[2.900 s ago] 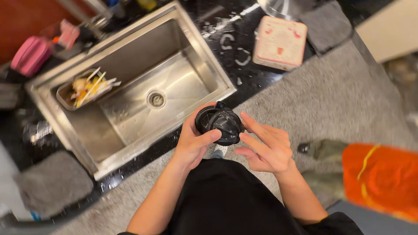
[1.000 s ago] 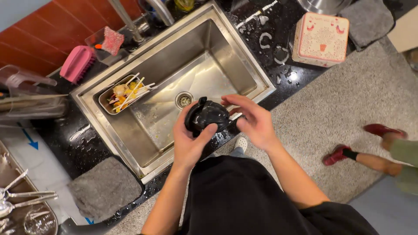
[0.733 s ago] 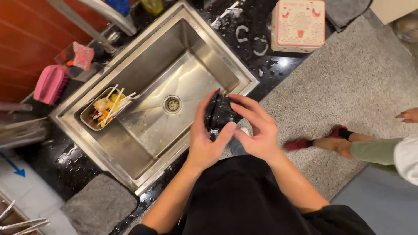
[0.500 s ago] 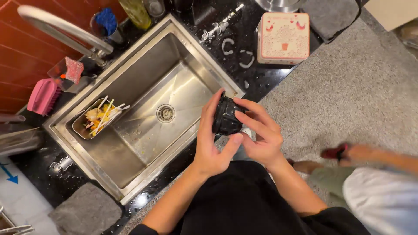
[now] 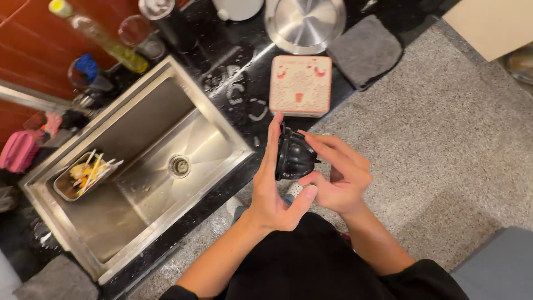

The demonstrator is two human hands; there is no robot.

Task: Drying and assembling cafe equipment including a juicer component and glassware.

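A black ribbed, dome-shaped kitchen part is held upright on edge between both hands, just in front of the counter's front edge. My left hand cups it from the left, fingers stretched up along its flat side and thumb underneath. My right hand grips its domed side with curled fingers. A pink square tin lies on the wet black counter just beyond the part.
A steel sink lies to the left, with a small steel tray of food scraps in it and a tap above. A steel lid, grey cloths, bottles and glasses line the counter's back. Speckled grey floor lies to the right.
The view has swung so the sink sits further left. The black part has turned from facing up to standing on edge between my hands. The other person's legs have left the view.
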